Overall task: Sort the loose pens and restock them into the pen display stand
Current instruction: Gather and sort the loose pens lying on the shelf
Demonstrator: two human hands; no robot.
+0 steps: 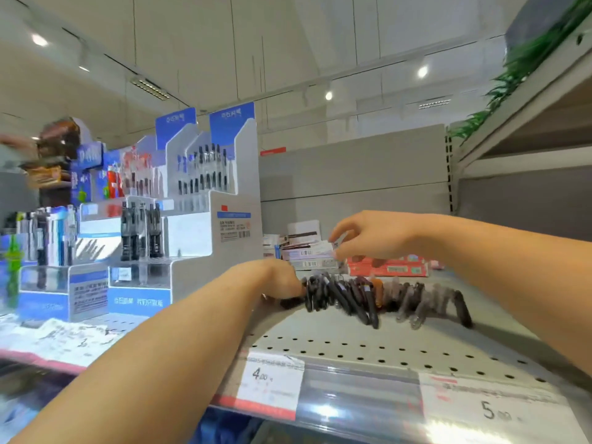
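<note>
Both hands in at the loose pens on the shelf

Left hand (282, 278) has its grip curled on the pile of dark pens (368, 294); right hand (368, 235) hovers just above, fingers pinched, can't tell on what. Pen display stand (205, 225) sits left on the perforated shelf (352, 344).

Brightly and evenly lit from above by round ceiling spotlights (422, 71) and long strip fixtures (150, 88), all blown out to white. Strong white glare along the clear plastic price rail (358, 402) at the shelf's front edge, washing out part of the price labels. Soft, faint shadows only under the loose pens (378, 296). Heavy motion blur throughout, worst at the left edge where the goods smear. Wide-angle bending of straight lines toward the corners, notably the upper right shelf (525, 110). Print on the pen display stand (205, 219) unreadable.
</note>
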